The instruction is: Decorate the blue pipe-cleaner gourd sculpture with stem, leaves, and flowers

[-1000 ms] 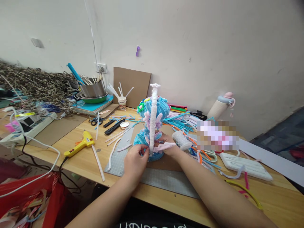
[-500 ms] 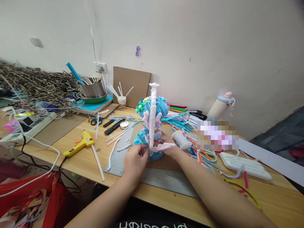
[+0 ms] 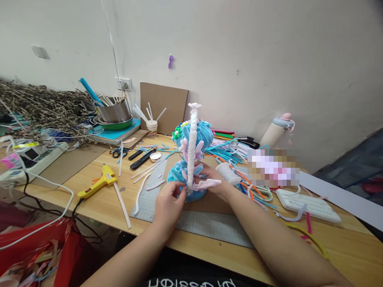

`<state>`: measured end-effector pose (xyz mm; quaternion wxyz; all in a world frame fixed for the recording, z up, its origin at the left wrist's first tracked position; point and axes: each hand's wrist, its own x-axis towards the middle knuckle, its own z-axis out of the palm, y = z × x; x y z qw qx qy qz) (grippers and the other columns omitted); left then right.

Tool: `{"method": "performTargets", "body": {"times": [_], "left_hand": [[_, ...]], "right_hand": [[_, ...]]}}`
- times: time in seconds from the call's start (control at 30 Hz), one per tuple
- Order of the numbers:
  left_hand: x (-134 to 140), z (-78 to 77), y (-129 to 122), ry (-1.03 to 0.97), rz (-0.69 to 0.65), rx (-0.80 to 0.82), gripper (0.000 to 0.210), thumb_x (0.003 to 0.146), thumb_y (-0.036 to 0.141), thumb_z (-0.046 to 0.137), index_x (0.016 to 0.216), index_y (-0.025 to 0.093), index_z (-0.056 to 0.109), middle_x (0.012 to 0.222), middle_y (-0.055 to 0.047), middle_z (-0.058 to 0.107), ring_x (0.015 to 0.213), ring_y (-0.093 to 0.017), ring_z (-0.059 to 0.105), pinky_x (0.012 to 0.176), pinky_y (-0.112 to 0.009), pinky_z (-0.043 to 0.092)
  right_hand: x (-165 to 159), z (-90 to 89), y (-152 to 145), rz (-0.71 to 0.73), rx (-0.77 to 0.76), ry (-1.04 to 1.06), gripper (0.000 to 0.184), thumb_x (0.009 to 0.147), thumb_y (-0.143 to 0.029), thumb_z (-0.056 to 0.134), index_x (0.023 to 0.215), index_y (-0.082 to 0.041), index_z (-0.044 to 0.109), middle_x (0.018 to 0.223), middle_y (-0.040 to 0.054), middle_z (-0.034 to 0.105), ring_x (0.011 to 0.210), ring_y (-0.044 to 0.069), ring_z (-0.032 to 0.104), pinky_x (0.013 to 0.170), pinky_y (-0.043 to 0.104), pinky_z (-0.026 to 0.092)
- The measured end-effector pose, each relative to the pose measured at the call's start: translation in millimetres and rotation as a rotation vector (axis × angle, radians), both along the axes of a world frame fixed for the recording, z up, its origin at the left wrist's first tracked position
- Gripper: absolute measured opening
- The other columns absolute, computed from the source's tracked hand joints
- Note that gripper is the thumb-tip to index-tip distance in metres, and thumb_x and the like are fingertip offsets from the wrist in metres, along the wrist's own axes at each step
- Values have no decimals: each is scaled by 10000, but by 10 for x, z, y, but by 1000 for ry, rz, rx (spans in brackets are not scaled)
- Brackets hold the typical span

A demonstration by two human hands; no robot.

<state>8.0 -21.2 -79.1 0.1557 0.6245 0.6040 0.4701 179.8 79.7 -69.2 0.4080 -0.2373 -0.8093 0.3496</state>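
A fluffy blue pipe-cleaner figure (image 3: 206,133) stands upright in front of me, with colourful flowers at its top and pink petal shapes on its sides. In front of it rises a white wrapped post (image 3: 192,153) tipped with a small pale flower. At the post's foot, my left hand (image 3: 170,201) is closed in a pinch; whatever is between its fingertips is too small to make out. Reaching round the right side, my right hand (image 3: 214,179) grips the figure's lower part, its fingertips partly hidden. A pale pink pipe-cleaner piece (image 3: 208,183) sticks out across that hand.
Left of the grey cutting mat (image 3: 209,229) lie a yellow glue gun (image 3: 100,183), a clear glue stick (image 3: 122,205) and a black cutter (image 3: 143,159). On the right are a ribbon spool (image 3: 227,173), loose pipe cleaners, a white keyboard-like object (image 3: 308,205) and a leaning bottle (image 3: 275,129).
The view has shifted slightly. Both hands stay at the figure's lower part, with the left fingers still pinched by the foot of the post.
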Motion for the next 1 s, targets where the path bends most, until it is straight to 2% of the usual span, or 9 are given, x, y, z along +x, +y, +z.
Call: {"method": "performTargets", "body": {"times": [0.2, 0.37, 0.63, 0.83, 1.0], "left_hand": [[24, 4, -5, -2, -9, 7, 177, 839, 327, 551, 841, 201, 676, 629, 21, 541, 594, -121, 498, 585, -238, 379], [38, 35, 5, 12, -15, 19, 192, 841, 351, 558, 859, 199, 675, 626, 21, 525, 599, -126, 497, 578, -239, 378], [32, 18, 45, 27, -11, 30, 193, 843, 370, 574, 854, 200, 665, 623, 28, 508, 588, -124, 485, 575, -246, 382], [45, -8, 70, 29, -1, 34, 193, 833, 377, 596, 855, 199, 665, 621, 33, 504, 577, -118, 478, 570, -247, 383], [65, 25, 65, 34, 1, 27, 195, 833, 378, 593, 832, 198, 667, 608, 32, 504, 570, -118, 477, 568, -247, 388]], "right_hand": [[18, 126, -20, 30, 12, -63, 190, 807, -333, 666, 953, -233, 737, 1191, 83, 623, 1123, 259, 555, 988, 445, 409], [32, 112, -4, 59, 0, -34, 189, 810, -354, 660, 928, -226, 733, 1147, 75, 630, 1134, 244, 547, 985, 419, 415], [43, 110, 16, 86, -10, -1, 191, 808, -363, 645, 865, -196, 716, 1092, 77, 622, 1030, 220, 578, 950, 393, 432], [50, 36, 64, 52, -1, 15, 190, 769, -372, 665, 739, -187, 695, 1029, 61, 604, 963, 193, 587, 905, 340, 455], [32, 34, 43, 36, -14, 35, 181, 763, -343, 668, 690, -178, 678, 1011, 64, 599, 945, 192, 581, 903, 355, 450]]}}
